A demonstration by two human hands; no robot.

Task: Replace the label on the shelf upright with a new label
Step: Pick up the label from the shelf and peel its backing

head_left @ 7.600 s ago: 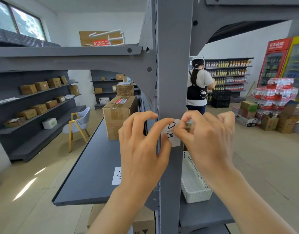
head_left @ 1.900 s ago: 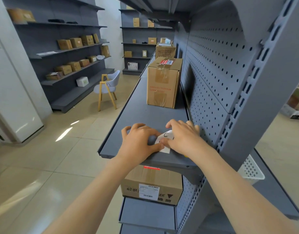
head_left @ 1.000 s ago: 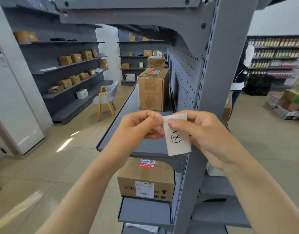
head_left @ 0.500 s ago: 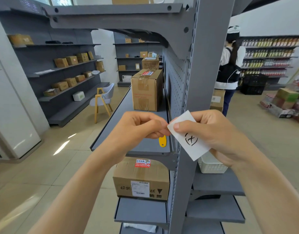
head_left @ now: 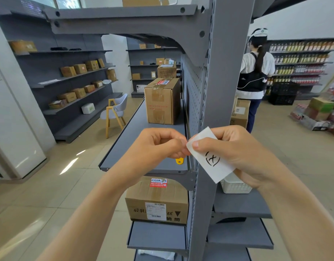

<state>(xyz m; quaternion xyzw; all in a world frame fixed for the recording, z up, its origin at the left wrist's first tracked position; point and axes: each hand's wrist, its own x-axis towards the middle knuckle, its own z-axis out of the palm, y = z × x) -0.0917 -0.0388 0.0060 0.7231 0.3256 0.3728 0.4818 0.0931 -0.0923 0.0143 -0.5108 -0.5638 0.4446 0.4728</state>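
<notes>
A white paper label (head_left: 211,157) with a handwritten mark is held tilted in front of the grey shelf upright (head_left: 224,81). My right hand (head_left: 235,153) grips it, thumb on its front face. My left hand (head_left: 158,146) pinches the label's left corner between thumb and fingertips. The stretch of upright above my hands is bare, with no label on it. The label hides part of the upright behind it.
A tall cardboard box (head_left: 162,100) stands on the grey shelf (head_left: 128,140), and a small yellow tag (head_left: 179,160) lies near its front. Another box (head_left: 156,200) sits below. A white basket (head_left: 234,186) is right of the upright. A person (head_left: 255,76) stands at the back right.
The old label is off the upright. My hands picked a new label up from the shelf and raised it before the upright; my left fingers now work at its corner.
</notes>
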